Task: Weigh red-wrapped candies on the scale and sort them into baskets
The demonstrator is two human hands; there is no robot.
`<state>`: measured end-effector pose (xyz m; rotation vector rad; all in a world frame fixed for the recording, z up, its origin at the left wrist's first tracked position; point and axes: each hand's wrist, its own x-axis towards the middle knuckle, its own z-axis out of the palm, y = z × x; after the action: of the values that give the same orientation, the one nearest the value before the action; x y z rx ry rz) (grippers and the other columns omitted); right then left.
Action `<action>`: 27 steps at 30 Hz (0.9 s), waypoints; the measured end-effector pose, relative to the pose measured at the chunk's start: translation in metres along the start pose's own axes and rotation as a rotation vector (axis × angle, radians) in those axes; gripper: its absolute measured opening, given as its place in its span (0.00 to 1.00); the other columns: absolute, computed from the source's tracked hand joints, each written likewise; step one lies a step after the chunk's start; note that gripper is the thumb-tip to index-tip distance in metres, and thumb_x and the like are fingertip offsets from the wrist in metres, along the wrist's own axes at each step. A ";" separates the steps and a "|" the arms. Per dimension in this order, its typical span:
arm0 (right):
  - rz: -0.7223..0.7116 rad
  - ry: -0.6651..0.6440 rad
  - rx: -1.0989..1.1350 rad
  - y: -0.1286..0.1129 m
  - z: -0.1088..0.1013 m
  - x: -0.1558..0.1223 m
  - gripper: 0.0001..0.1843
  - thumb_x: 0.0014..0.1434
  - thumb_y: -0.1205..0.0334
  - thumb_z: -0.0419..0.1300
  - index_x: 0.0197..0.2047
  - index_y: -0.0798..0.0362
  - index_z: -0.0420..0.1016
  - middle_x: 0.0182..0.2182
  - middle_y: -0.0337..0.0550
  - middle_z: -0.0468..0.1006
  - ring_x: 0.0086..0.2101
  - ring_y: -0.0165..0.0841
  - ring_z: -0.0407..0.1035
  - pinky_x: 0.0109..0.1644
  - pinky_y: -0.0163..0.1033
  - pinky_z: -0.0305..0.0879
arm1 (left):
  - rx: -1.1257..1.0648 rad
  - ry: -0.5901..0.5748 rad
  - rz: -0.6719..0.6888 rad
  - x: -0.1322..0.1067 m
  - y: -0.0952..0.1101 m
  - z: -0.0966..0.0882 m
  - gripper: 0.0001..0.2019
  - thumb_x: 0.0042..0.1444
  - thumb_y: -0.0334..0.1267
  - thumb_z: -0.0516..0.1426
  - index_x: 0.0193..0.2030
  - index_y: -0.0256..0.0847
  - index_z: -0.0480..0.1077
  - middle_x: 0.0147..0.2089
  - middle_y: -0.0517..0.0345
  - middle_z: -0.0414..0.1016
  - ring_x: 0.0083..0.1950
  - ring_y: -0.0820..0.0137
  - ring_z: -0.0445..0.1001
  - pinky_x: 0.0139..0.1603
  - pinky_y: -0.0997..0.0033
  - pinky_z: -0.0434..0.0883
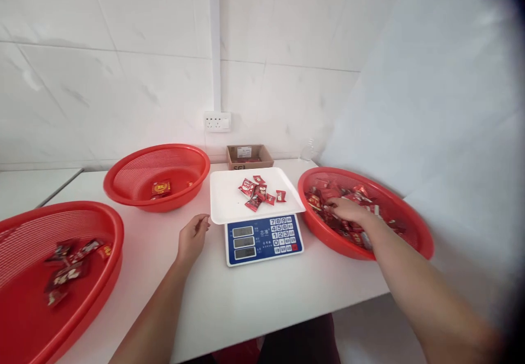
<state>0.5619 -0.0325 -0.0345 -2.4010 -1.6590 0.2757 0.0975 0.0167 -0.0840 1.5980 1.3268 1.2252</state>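
Note:
My right hand [348, 210] reaches into the red plastic basket [422, 238] on the right, which holds many small red wrapped packets [361, 238]. Its fingers are closed down among the packets; what they grip is hidden. Beside the left edge of the scale's white tray [223, 203] is my left hand [192, 238], fingers curled in, with nothing visible in them. Several red wrapped sweets [260, 191] lie loosely on that tray. In front of the tray shows the scale's blue panel [264, 239], with its displays and number keys.
At the left front stands a large red basket [117, 233] with several packets in it. Another red basket [199, 159] behind it holds few packets. A small cardboard box [260, 163] sits behind the scale, below a wall socket [217, 122]. A clear object [307, 150] stands near the wall.

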 end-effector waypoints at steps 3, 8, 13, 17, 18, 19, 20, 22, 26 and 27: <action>0.051 0.000 0.054 0.003 -0.010 0.002 0.12 0.60 0.60 0.52 0.36 0.52 0.77 0.38 0.45 0.79 0.36 0.36 0.72 0.42 0.38 0.64 | -0.001 -0.001 -0.014 0.001 0.000 0.000 0.21 0.51 0.56 0.53 0.40 0.39 0.71 0.31 0.56 0.75 0.35 0.66 0.75 0.41 0.65 0.74; 0.123 0.075 0.125 0.005 -0.015 0.002 0.14 0.65 0.60 0.49 0.41 0.53 0.74 0.42 0.45 0.77 0.42 0.34 0.70 0.49 0.40 0.63 | 0.044 -0.016 -0.050 0.002 0.000 -0.001 0.24 0.50 0.58 0.52 0.40 0.39 0.71 0.33 0.55 0.75 0.36 0.64 0.76 0.43 0.63 0.74; 0.176 0.178 0.172 -0.001 -0.019 0.000 0.17 0.64 0.52 0.54 0.49 0.55 0.70 0.48 0.47 0.71 0.45 0.35 0.68 0.51 0.49 0.65 | 0.056 -0.023 -0.073 0.004 -0.001 -0.002 0.25 0.49 0.59 0.52 0.41 0.39 0.71 0.33 0.55 0.75 0.37 0.63 0.76 0.43 0.63 0.74; 0.215 0.192 0.168 -0.004 -0.023 -0.001 0.17 0.63 0.53 0.54 0.49 0.55 0.70 0.48 0.47 0.71 0.45 0.35 0.68 0.49 0.48 0.66 | 0.059 -0.018 -0.080 0.004 0.001 -0.002 0.25 0.48 0.60 0.52 0.40 0.40 0.71 0.34 0.54 0.76 0.37 0.62 0.77 0.44 0.61 0.74; 0.223 0.190 0.161 -0.005 -0.023 -0.001 0.17 0.63 0.53 0.54 0.49 0.55 0.70 0.47 0.47 0.72 0.44 0.35 0.68 0.49 0.48 0.66 | 0.060 -0.016 -0.079 0.004 0.002 -0.002 0.25 0.48 0.60 0.52 0.40 0.40 0.71 0.34 0.54 0.76 0.37 0.62 0.77 0.43 0.61 0.74; 0.230 0.187 0.153 -0.005 -0.024 -0.002 0.17 0.63 0.52 0.54 0.49 0.55 0.70 0.47 0.46 0.72 0.44 0.35 0.68 0.49 0.48 0.66 | 0.059 -0.016 -0.076 0.003 0.003 -0.002 0.24 0.48 0.60 0.52 0.40 0.40 0.71 0.34 0.54 0.76 0.37 0.62 0.77 0.43 0.62 0.74; 0.236 0.183 0.144 -0.005 -0.023 -0.002 0.17 0.63 0.52 0.54 0.48 0.55 0.70 0.46 0.46 0.72 0.44 0.35 0.68 0.49 0.48 0.66 | 0.057 -0.016 -0.073 0.003 0.003 -0.002 0.24 0.48 0.60 0.52 0.39 0.41 0.71 0.34 0.54 0.76 0.36 0.62 0.77 0.42 0.62 0.75; 0.241 0.178 0.129 -0.005 -0.023 -0.004 0.17 0.64 0.51 0.53 0.46 0.56 0.72 0.45 0.47 0.73 0.44 0.35 0.68 0.50 0.47 0.65 | 0.055 -0.015 -0.065 0.003 0.004 -0.002 0.24 0.48 0.60 0.52 0.39 0.40 0.71 0.33 0.55 0.76 0.36 0.63 0.77 0.42 0.62 0.75; 0.271 0.186 0.114 -0.011 -0.024 -0.008 0.23 0.64 0.49 0.47 0.38 0.57 0.76 0.43 0.56 0.76 0.45 0.41 0.69 0.50 0.46 0.63 | 0.040 -0.011 -0.047 0.002 0.002 -0.001 0.23 0.49 0.59 0.53 0.38 0.40 0.72 0.32 0.55 0.76 0.35 0.64 0.77 0.41 0.63 0.75; 0.290 0.200 0.114 -0.013 -0.025 -0.010 0.26 0.63 0.46 0.45 0.39 0.57 0.76 0.43 0.58 0.76 0.45 0.44 0.70 0.49 0.47 0.63 | 0.033 -0.011 -0.042 0.002 0.001 -0.001 0.23 0.49 0.59 0.53 0.38 0.40 0.72 0.32 0.56 0.76 0.35 0.64 0.76 0.41 0.64 0.75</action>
<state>0.5532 -0.0385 -0.0064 -2.4852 -1.1794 0.1622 0.0967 0.0186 -0.0822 1.5890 1.3735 1.1739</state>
